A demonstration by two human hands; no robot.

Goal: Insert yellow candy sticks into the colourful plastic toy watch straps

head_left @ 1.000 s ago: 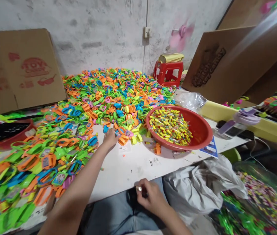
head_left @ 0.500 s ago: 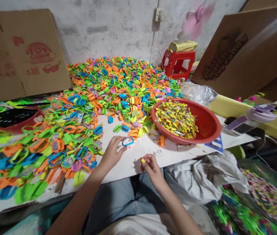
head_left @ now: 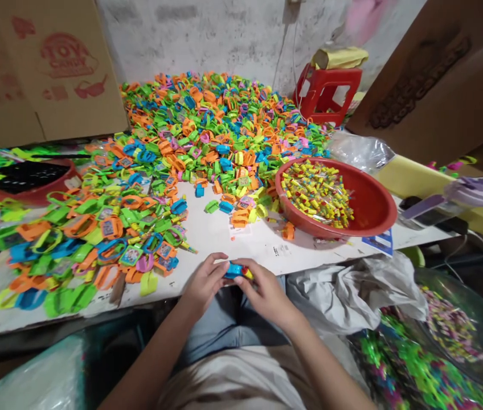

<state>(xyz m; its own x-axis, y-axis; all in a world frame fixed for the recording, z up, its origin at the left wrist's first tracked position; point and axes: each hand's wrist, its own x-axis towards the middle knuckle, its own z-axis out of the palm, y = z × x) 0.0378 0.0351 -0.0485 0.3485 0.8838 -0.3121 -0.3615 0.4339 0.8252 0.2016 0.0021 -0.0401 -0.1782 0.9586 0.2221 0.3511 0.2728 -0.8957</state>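
Note:
Close to the table's front edge, my left hand (head_left: 205, 282) pinches a blue toy watch (head_left: 233, 270) between thumb and fingers. My right hand (head_left: 262, 287) is closed on a small yellow wrapped candy (head_left: 247, 273) with a red end, pressed against the right side of the watch. Whether the candy is inside the watch or only touching it, I cannot tell. Beyond the hands, a big heap of colourful toy watches (head_left: 207, 125) reaches the wall. Nearer on the left lies a second pile of watches (head_left: 109, 228), with some yellow candies among them.
A red basin (head_left: 373, 205) holding many yellow candies stands on the right of the white table (head_left: 211, 245). Cardboard boxes flank the heap, left (head_left: 49, 74) and right (head_left: 429, 74). Behind are a red stool (head_left: 327, 94) and a blurred pink fan. A clear bag of candies sits low right.
Both hands have drawn together near the table's edge, bringing the blue watch and the yellow candy into contact. The camera view has tilted downward and shifted.

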